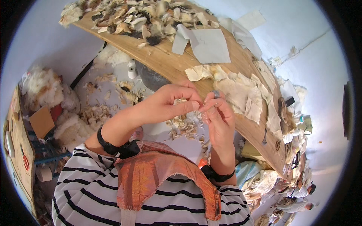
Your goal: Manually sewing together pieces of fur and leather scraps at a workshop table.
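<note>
My two hands meet in front of my chest, close to the edge of the wooden table. My left hand is closed, its thumb and fingertips pinched together. Beside it, my right hand has its thumb pressed to its fingers, with the fingertips of both hands nearly touching. A wide grey ring sits on a right-hand finger. Whatever lies between the fingertips is too small to make out. Cream hide pieces lie on the table just beyond my right hand.
Fur and hide scraps heap at the far end of the wooden table, near a pale grey sheet. More scraps litter the floor below my hands. Fluffy fur piles at left, above a cardboard piece. Other people are at lower right.
</note>
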The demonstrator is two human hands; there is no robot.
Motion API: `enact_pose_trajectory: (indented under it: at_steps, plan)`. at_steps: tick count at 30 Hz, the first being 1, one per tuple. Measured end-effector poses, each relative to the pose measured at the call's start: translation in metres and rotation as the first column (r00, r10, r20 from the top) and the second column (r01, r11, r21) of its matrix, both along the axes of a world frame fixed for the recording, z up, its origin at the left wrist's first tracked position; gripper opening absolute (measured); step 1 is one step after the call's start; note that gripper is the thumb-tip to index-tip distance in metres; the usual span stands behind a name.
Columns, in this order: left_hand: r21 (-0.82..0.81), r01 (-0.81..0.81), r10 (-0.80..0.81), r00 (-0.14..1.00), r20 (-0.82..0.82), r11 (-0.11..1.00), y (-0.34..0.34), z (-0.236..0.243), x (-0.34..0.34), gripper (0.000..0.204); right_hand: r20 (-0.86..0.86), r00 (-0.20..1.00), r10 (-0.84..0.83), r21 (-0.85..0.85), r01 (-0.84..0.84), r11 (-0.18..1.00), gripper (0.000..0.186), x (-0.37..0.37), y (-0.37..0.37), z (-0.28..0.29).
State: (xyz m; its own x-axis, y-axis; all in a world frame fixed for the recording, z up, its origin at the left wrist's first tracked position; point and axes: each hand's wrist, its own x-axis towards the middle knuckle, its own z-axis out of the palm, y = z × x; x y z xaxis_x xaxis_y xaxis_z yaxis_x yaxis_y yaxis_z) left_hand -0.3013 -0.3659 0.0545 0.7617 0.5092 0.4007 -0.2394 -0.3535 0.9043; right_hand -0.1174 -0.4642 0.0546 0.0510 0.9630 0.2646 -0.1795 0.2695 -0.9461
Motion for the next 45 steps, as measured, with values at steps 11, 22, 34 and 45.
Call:
enact_pose_trajectory:
  at_steps: [11,22,34,45]
  plan:
    - [-0.073,0.131,-0.132,0.991,-0.005,0.989,-0.0029,-0.0017,0.0057,0.015,0.0,1.0,-0.013,0.023,0.013,1.0,0.011,0.0009,-0.002,-0.0001]
    - [0.029,0.089,-0.089,0.996,0.018,0.996,-0.005,0.0014,0.0073,0.013,-0.031,0.999,0.028,0.01,-0.028,1.0,0.013,0.0032,-0.0031,-0.0024]
    - [0.093,0.089,-0.094,0.994,0.053,0.992,-0.0041,0.0044,0.0055,0.009,-0.038,0.997,0.061,0.028,-0.06,0.998,0.013,0.0038,-0.0027,-0.0029]
    - [0.099,0.091,-0.097,0.994,0.052,0.991,-0.0024,0.0039,0.0057,0.008,-0.046,0.996,0.076,0.014,-0.075,0.997,0.012,0.0048,-0.0046,-0.0023]
